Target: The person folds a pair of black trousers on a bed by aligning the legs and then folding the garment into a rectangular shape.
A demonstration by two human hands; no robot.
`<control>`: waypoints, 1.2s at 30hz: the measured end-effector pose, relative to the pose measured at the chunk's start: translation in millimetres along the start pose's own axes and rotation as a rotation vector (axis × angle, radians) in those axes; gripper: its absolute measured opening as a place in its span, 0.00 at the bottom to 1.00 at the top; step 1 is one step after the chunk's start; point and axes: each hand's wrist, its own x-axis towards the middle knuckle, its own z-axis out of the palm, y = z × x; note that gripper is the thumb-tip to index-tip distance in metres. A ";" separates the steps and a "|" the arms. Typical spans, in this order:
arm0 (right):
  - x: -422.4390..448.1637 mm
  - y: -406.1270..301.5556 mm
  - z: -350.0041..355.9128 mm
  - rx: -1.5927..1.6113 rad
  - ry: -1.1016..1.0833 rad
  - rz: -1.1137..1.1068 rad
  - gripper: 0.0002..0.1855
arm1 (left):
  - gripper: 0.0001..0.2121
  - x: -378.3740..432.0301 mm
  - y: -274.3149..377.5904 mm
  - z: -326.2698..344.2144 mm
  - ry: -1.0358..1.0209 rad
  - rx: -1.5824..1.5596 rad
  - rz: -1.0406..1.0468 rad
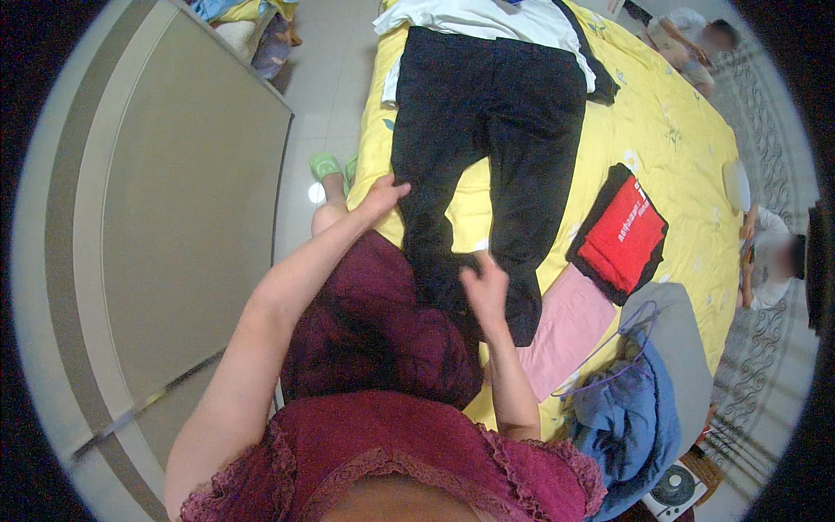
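Note:
Black trousers (443,104) lie spread with the waistband at the far end and both legs towards me. At the outer edge of the left trouser leg is my left hand (385,197), its thumb against the fabric; whether it grips is unclear. My right hand (488,287) is blurred over the lower legs, near the gap between them, and its hold cannot be made out. Beneath the waistband lies a white garment (470,19), with dark cloth along its right side. Part of the lower left leg is bunched beside my lap.
The yellow floral bedspread (678,137) carries a folded red-and-black garment (620,235) with writing, pink cloth (567,326), a purple wire hanger (603,362) and a blue garment (620,417). A pale cabinet (196,196) stands left. Two people (770,261) (685,46) sit beyond the bed.

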 end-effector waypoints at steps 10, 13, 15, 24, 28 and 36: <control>-67.1 -20.0 -83.1 1.349 0.371 0.330 0.19 | 0.15 -11.7 43.7 -6.7 0.266 -0.595 -0.328; -89.7 -45.7 -70.7 1.266 0.375 0.194 0.26 | 0.15 -26.5 34.4 1.0 0.075 -0.796 -0.373; -99.3 -52.4 -58.4 1.212 0.348 0.125 0.27 | 0.15 -48.4 28.7 7.1 -0.010 -0.741 -0.376; -129.6 -78.6 -80.4 0.864 0.198 -0.089 0.12 | 0.07 -116.5 100.4 44.8 0.336 0.009 -0.393; -135.8 -111.6 -90.0 1.323 0.062 -0.005 0.19 | 0.12 -120.7 101.4 16.9 0.351 -0.095 -0.258; -102.2 -117.8 -69.5 1.506 -0.088 -0.103 0.23 | 0.22 -203.2 127.0 63.1 -0.196 0.289 0.826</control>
